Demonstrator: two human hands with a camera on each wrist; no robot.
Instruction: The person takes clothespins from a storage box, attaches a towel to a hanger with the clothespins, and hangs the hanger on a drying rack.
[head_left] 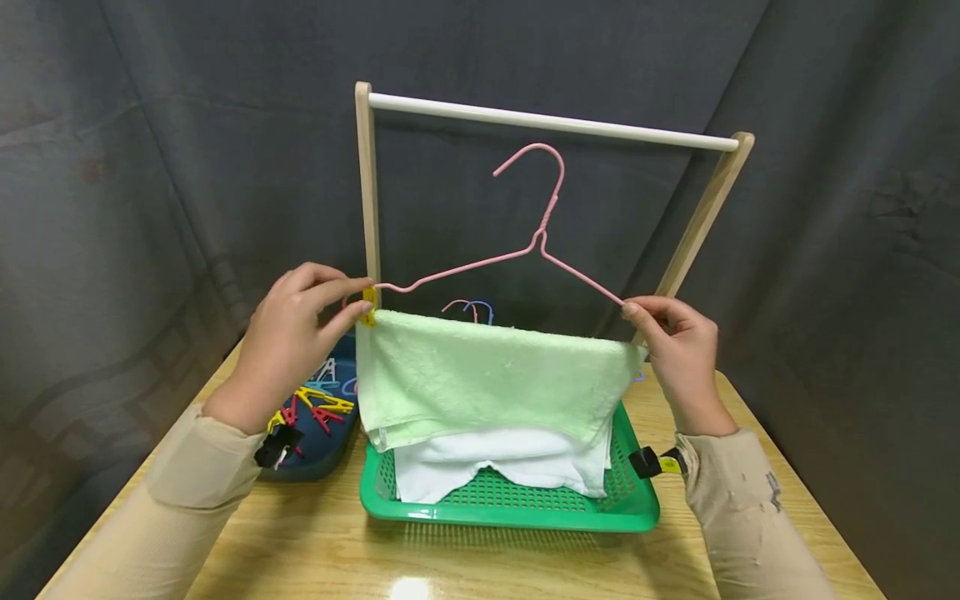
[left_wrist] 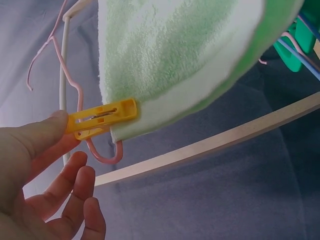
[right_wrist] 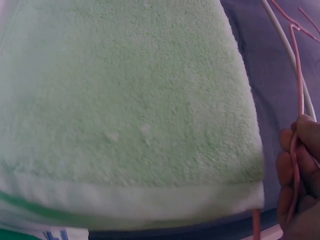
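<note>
A light green towel [head_left: 502, 375] hangs folded over the lower bar of a pink wire hanger [head_left: 480, 263], held up in front of the rack. At the towel's left corner sits a yellow clothespin [left_wrist: 102, 117]. My left hand [head_left: 294, 333] pinches the clothespin between thumb and index finger; its other fingers are loosely bent in the left wrist view. My right hand [head_left: 678, 346] grips the right shoulder of the hanger, fingers curled round the wire in the right wrist view. The hanger's hook points up, below the rack's white rod and apart from it.
The rack with a white rod [head_left: 555, 122] and wooden posts stands behind. Below the towel, a green basket [head_left: 510, 518] holds white cloth [head_left: 510, 462]. A dark blue tray [head_left: 315, 467] with several colored clothespins [head_left: 322, 398] stands at left. More hanger hooks [head_left: 480, 308] show behind the towel.
</note>
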